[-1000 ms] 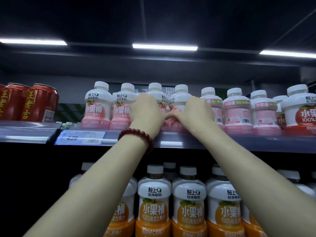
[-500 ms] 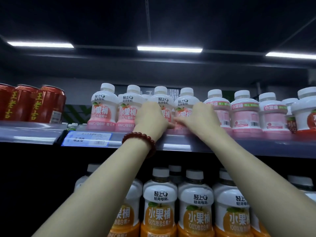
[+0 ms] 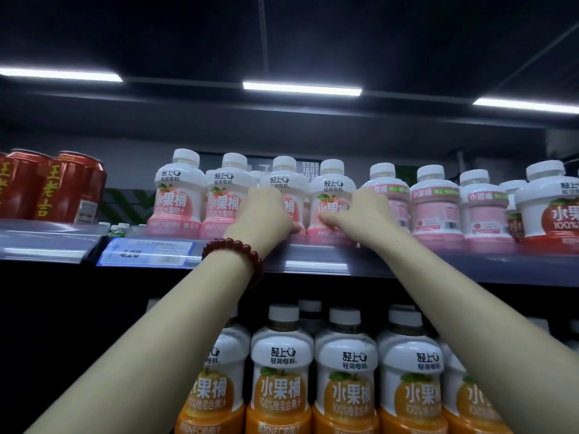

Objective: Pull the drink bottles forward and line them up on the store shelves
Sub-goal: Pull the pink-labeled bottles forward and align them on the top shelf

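**Op:** While both arms are reaching up to the upper shelf (image 3: 313, 255), I am logging hand states. The left hand (image 3: 266, 211) is curling round the lower body of the third pink bottle (image 3: 283, 183); the fingers are wrapping behind it, out of sight. The right hand (image 3: 365, 214) is gripping the fourth pink bottle (image 3: 332, 189) low down, thumb lying across its label.

**Obs:** Where are the two bottles sitting?

**Op:** Both are standing upright near the front lip of the shelf, touching each other, level with the two label-forward bottles to their left (image 3: 180, 186). The pink bottles to the right (image 3: 435, 202) are showing barcodes, so I am judging those as not yet faced.

**Obs:** Risks?

**Op:** I am noting three. Both grips are low while the bottles are tall, so a quick tug could tip one forward over the lip. The bottles are crowding each other, so twisting one may drag its neighbour off line. The reach is overhead and the shelf floor is hidden from me, so I am not seeing the bottle bases. A fall would be landing on the orange bottles (image 3: 282, 371) below.
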`<state>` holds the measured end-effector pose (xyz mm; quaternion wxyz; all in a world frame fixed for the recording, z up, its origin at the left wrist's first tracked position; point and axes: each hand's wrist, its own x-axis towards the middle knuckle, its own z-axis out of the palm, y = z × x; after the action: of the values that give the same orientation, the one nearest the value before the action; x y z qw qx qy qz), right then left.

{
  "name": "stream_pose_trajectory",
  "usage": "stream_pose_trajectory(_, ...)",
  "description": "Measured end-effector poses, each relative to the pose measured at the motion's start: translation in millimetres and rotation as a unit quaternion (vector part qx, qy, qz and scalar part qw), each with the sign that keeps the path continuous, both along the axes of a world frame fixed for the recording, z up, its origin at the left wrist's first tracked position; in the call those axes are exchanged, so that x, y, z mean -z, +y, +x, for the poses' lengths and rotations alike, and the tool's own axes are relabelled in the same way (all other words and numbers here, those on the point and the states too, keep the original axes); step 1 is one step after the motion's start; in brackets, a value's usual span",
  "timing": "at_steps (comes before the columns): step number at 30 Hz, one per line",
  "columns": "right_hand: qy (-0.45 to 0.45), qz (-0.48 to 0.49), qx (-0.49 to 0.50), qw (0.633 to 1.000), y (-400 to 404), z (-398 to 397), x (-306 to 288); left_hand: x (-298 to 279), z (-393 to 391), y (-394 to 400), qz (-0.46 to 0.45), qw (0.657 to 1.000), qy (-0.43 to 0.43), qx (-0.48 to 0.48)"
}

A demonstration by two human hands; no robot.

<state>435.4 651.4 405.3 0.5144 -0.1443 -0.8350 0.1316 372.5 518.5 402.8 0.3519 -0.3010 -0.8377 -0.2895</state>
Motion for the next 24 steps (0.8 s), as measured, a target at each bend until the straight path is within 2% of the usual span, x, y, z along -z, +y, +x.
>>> stream_pose_trajectory(2, 0.022, 0.024, 0.013, 0.999, 1, 3, 2, 7, 5, 3, 0.043, 0.998, 0.042, -0.017)
stream_pose_trajectory(5, 0.046, 0.051, 0.03, 0.997, 6, 14, 3, 12, 22, 13, 0.092, 0.983, 0.157, -0.037)
stream_pose_trajectory(7, 0.065, 0.065, 0.034, 0.995, 14, 27, 3, 13, 33, 25, 0.1, 0.973, 0.206, 0.002)
stream_pose_trajectory(11, 0.095, 0.049, 0.067, 0.992, 43, 63, 5, 9, 51, 62, 0.092, 0.975, 0.166, 0.115)
stream_pose_trajectory(14, 0.103, 0.036, 0.109, 0.988, 77, 83, 6, 8, 60, 90, 0.072, 0.981, 0.122, 0.136)
stream_pose_trajectory(18, 0.087, 0.002, 0.14, 0.986, 119, 92, 5, 10, 66, 122, 0.059, 0.989, 0.079, 0.106)
stream_pose_trajectory(22, 0.031, -0.032, 0.088, 0.995, 126, 84, 2, 1, 70, 142, 0.084, 0.994, 0.044, 0.056)
stream_pose_trajectory(24, 0.028, -0.04, 0.085, 0.995, 124, 77, -2, 5, 66, 150, 0.053, 0.998, 0.034, 0.007)
